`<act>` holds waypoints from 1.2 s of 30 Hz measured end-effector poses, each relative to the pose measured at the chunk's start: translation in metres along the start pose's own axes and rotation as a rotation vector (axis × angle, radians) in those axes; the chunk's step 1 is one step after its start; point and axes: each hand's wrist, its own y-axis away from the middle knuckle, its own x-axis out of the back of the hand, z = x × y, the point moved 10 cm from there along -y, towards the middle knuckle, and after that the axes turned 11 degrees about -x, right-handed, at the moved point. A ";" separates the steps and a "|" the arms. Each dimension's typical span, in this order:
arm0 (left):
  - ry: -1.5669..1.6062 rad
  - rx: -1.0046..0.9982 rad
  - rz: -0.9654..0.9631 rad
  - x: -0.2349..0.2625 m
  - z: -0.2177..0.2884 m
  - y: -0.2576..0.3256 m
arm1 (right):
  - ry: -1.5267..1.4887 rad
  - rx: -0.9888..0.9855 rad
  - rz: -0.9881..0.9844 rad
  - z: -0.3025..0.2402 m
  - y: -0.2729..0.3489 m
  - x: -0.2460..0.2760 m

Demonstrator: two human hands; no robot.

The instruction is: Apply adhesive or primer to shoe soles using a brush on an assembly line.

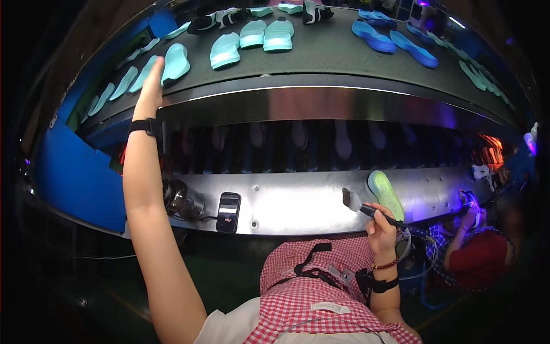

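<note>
My left arm stretches far forward to the belt, where my left hand (153, 80) is seen edge-on between a mint-green shoe sole (175, 62) and another mint sole (139, 76). Its fingers are mostly hidden, so whether it grips either sole does not show. Close to my body, my right hand (380, 230) is closed round the dark handle of a flat brush (353, 200), its bristles pointing left above the metal ledge (298, 198). Just beyond that hand lies a yellow-green sole (385, 194) with a blue-green rim, its near end beside the handle.
More mint soles (224, 51), blue soles (372, 37) and black-and-white shoes (229, 18) stand on the dark belt (321, 54). A phone (228, 212) and a clear jar (184, 199) sit on the ledge's left. Soles show dimly below the belt. A co-worker (478, 252) is at right.
</note>
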 end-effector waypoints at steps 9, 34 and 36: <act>-0.974 -0.128 0.115 -0.008 0.024 -0.008 | 0.007 -0.019 0.094 0.006 -0.006 0.030; -1.147 0.019 -0.146 0.005 0.027 -0.038 | 0.011 -0.106 0.236 0.035 -0.012 0.041; -1.227 -0.003 -0.123 0.021 0.030 -0.041 | 0.020 -0.112 0.244 0.037 -0.013 0.039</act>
